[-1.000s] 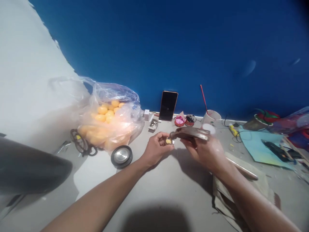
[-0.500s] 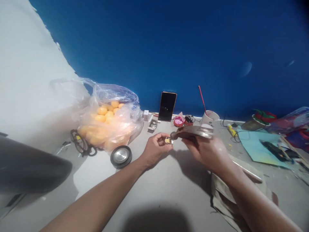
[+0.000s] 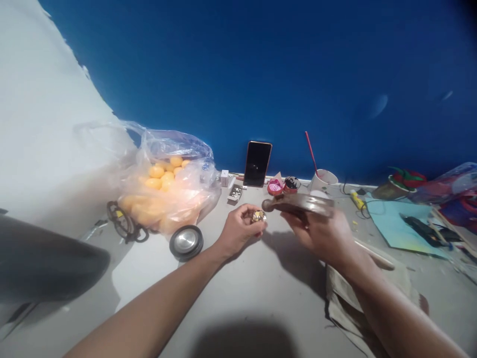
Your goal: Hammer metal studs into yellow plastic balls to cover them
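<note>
My left hand (image 3: 239,229) is curled around a small shiny yellow-and-silver piece (image 3: 258,216), pinched at the fingertips above the grey table (image 3: 231,293). My right hand (image 3: 323,233) grips a brown tool with a long dark body (image 3: 298,204). The tool's rounded tip points left and sits just right of the small piece, close to it. Both hands hover near the middle of the table.
A clear plastic bag of yellow balls (image 3: 167,191) lies at the left with a round metal lid (image 3: 186,242) before it. A phone (image 3: 257,163) leans on the blue wall. Small pots, a cup with a red stick (image 3: 323,179), a blue sheet (image 3: 398,219) and cloth (image 3: 357,298) lie right.
The tool's tip has lifted slightly up and away from the small piece. My left hand has turned the piece a little; both hands stay in about the same place.
</note>
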The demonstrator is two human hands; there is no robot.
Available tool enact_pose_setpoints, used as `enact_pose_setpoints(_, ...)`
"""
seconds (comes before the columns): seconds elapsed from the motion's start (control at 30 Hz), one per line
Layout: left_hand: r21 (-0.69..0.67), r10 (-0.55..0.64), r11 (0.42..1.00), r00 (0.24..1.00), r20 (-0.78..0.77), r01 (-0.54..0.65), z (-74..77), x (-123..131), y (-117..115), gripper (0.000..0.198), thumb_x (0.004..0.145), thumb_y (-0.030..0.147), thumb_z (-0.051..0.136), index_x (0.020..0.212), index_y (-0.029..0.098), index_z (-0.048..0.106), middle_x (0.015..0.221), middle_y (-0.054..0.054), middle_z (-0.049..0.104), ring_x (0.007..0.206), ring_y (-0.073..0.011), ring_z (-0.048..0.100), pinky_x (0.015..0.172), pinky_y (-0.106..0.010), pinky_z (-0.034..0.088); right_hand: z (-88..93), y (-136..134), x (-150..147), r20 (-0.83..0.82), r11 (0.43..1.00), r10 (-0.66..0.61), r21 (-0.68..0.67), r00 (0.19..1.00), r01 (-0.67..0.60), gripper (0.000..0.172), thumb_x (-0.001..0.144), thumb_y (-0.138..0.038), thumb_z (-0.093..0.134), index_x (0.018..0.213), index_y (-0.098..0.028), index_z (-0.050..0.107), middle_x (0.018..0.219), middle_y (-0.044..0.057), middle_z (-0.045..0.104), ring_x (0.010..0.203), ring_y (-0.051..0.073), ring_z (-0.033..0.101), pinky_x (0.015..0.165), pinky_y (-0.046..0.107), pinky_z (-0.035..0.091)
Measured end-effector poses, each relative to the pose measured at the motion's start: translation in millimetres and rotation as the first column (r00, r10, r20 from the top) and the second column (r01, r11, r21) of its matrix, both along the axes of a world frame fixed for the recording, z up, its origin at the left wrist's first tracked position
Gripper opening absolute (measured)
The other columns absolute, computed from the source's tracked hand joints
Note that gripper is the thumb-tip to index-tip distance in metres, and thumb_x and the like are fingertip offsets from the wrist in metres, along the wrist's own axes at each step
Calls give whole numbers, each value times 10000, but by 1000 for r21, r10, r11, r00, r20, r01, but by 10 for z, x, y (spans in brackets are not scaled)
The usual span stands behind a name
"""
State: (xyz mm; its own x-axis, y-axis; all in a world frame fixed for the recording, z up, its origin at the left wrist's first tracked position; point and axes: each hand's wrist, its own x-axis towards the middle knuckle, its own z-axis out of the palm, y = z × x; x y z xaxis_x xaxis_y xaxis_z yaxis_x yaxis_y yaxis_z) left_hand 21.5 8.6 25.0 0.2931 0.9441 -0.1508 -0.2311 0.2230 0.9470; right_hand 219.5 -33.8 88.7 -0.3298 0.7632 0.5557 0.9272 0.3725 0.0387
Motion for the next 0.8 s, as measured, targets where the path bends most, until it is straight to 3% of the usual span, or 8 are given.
enact_pose_setpoints(0.1, -7, 11, 1000, 999, 41, -11, -18, -6, 3, 500, 595, 191, 838, 1061, 134, 667, 744, 14, 667, 555, -109, 619, 600, -272, 522, 53, 7, 48, -55, 1000, -5, -7, 998, 5, 323, 983, -403, 541, 1118, -200, 753, 874, 111, 753, 706, 237, 663, 622, 335, 475)
enact_pose_setpoints(0.27, -20, 5, 1000, 1000, 19, -4, -45, -14, 26, 659, 600, 115, 785, 1245, 103, 646, 767, 4, 677, 636, -108, 635, 678, -262, 526, 20, 19, 56, -43, 998, 47, 46, 998, -45, 316, 968, -377, 545, 1084, -170, 753, 846, 95, 760, 647, 208, 657, 598, 308, 450)
enact_pose_setpoints(0.4, 12, -32, 999, 998, 45, 32, -61, -7, 31, 541, 622, 168, 804, 1138, 115, 648, 784, -8, 685, 654, -135, 660, 689, -294, 544, -64, 15, -8, -16, 994, 61, 96, 998, -59, 330, 976, -370, 533, 1070, -148, 758, 806, 103, 749, 595, 197, 628, 560, 302, 403)
enact_pose_setpoints(0.53, 50, -22, 999, 1000, 13, 21, -95, -11, 26, 435, 595, 198, 863, 945, 149, 610, 739, 17, 665, 621, -116, 627, 646, -268, 512, -98, -5, -59, 43, 995, 96, 26, 994, -97, 273, 971, -328, 544, 1026, -176, 764, 714, 70, 719, 544, 174, 592, 525, 286, 364)
enact_pose_setpoints(0.73, 115, 32, 993, 991, -132, -17, -142, -17, 22, 436, 622, 270, 866, 874, 193, 519, 716, 38, 629, 600, -121, 591, 593, -257, 465, -26, -43, -46, 18, 991, 40, 125, 999, -42, 300, 976, -392, 563, 1064, -180, 756, 830, 102, 744, 662, 196, 647, 578, 284, 436)
enact_pose_setpoints(0.8, 126, 24, 992, 984, -175, -2, -129, -17, 18, 432, 626, 280, 858, 867, 196, 509, 722, 43, 611, 619, -123, 582, 596, -250, 447, -45, -33, -47, 26, 993, 73, 87, 997, -76, 285, 973, -368, 564, 1056, -180, 761, 808, 94, 745, 642, 190, 644, 576, 282, 434)
